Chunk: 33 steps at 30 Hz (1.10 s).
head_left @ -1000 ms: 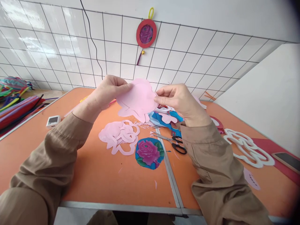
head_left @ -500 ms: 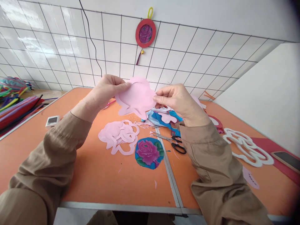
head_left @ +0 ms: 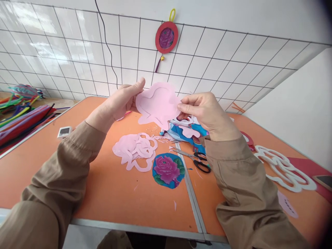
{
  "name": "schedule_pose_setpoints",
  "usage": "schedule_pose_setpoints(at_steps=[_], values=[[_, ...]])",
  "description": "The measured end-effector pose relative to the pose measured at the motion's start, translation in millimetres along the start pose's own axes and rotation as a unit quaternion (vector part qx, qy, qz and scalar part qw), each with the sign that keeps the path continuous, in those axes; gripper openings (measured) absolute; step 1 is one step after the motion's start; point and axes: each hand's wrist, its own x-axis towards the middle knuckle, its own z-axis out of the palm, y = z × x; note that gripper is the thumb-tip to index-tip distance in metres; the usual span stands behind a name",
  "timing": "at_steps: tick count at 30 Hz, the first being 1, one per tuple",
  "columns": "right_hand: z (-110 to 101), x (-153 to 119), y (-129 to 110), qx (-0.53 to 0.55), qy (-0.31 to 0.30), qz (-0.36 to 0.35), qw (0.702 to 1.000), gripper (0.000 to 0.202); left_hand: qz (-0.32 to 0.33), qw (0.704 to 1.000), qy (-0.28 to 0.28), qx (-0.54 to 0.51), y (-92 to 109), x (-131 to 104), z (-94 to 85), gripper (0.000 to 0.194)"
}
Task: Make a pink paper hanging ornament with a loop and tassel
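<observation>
Raised above the table, a pink paper cutout (head_left: pixel 158 103) with a wavy outline hangs between my two hands; a second curved edge inside it looks like another layer. My right hand (head_left: pixel 201 112) pinches its right edge between thumb and fingers. At its left edge is my left hand (head_left: pixel 124 98), fingers partly hidden behind the paper and thumb lifted off the front. Below lie more pink paper cutouts (head_left: pixel 135 150), stacked and overlapping. A rounded piece of blue cloth with a purple rose (head_left: pixel 168 169) lies beside them, near black-handled scissors (head_left: pixel 201 162).
White cutout frames (head_left: pixel 287 169) lie on the right, by a phone (head_left: pixel 324 181) on red sheet. Blue fabric (head_left: pixel 178 133) and scraps sit behind the scissors. Coloured pipe cleaners (head_left: pixel 23 124) and a small white device (head_left: pixel 64 131) are left. A red round ornament (head_left: pixel 166 37) hangs on the wall.
My left thumb has lifted off the front of the cutout, and that hand has shifted round its left edge. The view has turned slightly left. My right hand keeps its pinch.
</observation>
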Motion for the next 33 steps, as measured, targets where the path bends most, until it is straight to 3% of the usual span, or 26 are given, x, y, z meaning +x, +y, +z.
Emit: schedule_pose_setpoints(at_steps=[7, 10, 15, 22, 33], values=[[-4.2, 2.3, 5.6, 0.035, 0.005, -0.008, 0.999, 0.04, -0.053, 0.995, -0.012, -0.079, -4.0, 2.5, 0.0, 0.039], [-3.7, 2.7, 6.5, 0.048, 0.012, -0.003, 0.999, 0.04, -0.047, 0.995, -0.017, -0.083, -5.8, 1.6, -2.5, 0.033], [-3.8, 4.4, 8.6, 0.054, 0.015, 0.005, 0.998, 0.043, -0.044, 0.996, -0.017, -0.077, -5.9, 1.4, -4.0, 0.043], [-3.4, 5.9, 9.6, 0.064, 0.021, 0.001, 0.998, 0.044, -0.038, 0.996, -0.013, -0.081, -6.8, 0.7, -2.7, 0.023], [-4.6, 6.1, 11.0, 0.058, 0.009, 0.009, 0.998, 0.039, -0.014, 0.998, -0.002, -0.062, -5.8, -0.3, -2.3, 0.023]])
